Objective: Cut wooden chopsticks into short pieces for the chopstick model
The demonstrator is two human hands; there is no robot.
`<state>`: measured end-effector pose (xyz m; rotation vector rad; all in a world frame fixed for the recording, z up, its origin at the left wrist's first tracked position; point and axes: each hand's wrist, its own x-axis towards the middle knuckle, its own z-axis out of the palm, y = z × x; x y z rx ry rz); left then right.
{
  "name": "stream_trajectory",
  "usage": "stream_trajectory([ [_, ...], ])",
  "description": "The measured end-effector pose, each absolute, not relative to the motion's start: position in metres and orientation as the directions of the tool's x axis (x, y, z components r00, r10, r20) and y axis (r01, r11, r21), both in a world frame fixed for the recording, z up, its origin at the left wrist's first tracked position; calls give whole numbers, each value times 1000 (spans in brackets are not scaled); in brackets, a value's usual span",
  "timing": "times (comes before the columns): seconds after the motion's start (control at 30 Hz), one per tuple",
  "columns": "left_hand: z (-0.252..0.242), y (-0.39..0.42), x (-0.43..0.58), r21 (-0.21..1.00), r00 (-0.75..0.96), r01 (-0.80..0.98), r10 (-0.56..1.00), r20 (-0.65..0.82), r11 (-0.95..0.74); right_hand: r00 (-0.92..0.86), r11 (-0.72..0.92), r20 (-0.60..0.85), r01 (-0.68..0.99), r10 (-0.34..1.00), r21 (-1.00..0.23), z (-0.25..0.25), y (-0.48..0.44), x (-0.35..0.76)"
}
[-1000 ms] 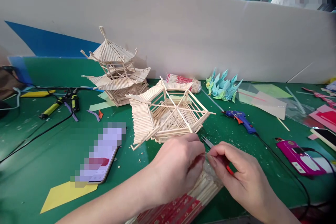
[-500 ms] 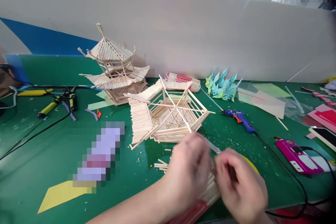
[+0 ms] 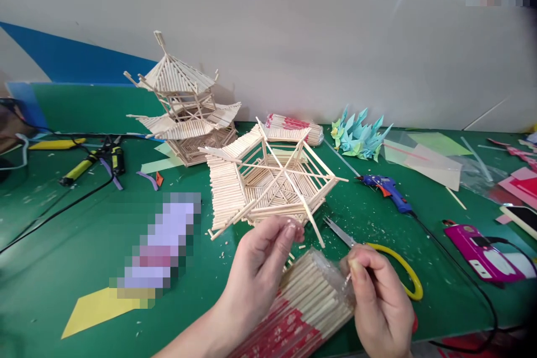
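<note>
A pack of wooden chopsticks [image 3: 308, 302] in clear plastic with red printed paper lies tilted at the front of the table. My right hand [image 3: 381, 296] pinches the clear plastic wrapper [image 3: 343, 279] at the pack's end. Just left of it, my left hand [image 3: 264, 268] is closed in a pinch; whatever is between its fingertips is too small to make out. Scissors [image 3: 396, 260] with yellow handles lie behind my right hand, partly covered by it. Beyond my hands stands a six-sided open frame [image 3: 226, 193] built of sticks, its roof partly covered.
A finished-looking stick pagoda [image 3: 180, 100] stands at the back left. Another chopstick pack [image 3: 293, 126] and folded-paper pieces [image 3: 361, 134] lie by the wall. To the right are a blue glue gun [image 3: 388, 190], its cord, and a magenta device [image 3: 482, 251]. Pliers [image 3: 84, 170] lie left.
My hands have drawn apart, the left one moving left and the right one slightly down. More of the chopstick pack and the scissors shows between and behind them.
</note>
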<state>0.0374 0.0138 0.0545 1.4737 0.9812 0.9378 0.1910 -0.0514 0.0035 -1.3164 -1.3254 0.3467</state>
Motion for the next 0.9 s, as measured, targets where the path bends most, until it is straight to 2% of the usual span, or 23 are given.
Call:
stream_trajectory([
  [0.17, 37, 7, 19, 950, 458, 311, 882, -112, -41, 398, 380, 514, 369, 760, -848, -5, -51, 198],
  [0.33, 37, 6, 14, 900, 708, 432, 641, -297, -60, 386, 402, 551, 404, 740, -822, -6, -47, 205],
  [0.47, 38, 1, 20, 877, 720, 476, 604, -342, -70, 207, 376, 559, 551, 803, -745, 5, -49, 215],
  [0.6, 39, -5, 23, 884, 702, 464, 629, -335, -47, -119, 485, 588, 704, 800, -519, 22, -50, 228],
  [0.7, 39, -7, 22, 890, 682, 453, 666, -303, -59, -240, 550, 604, 732, 760, -401, 34, -50, 230],
  [0.8, 37, -4, 19, 891, 634, 452, 720, -283, -48, -285, 625, 637, 668, 716, -404, 43, -52, 224],
  [0.9, 37, 1, 14, 902, 586, 431, 753, -300, 24, -329, 646, 588, 595, 739, -479, 48, -56, 217],
])
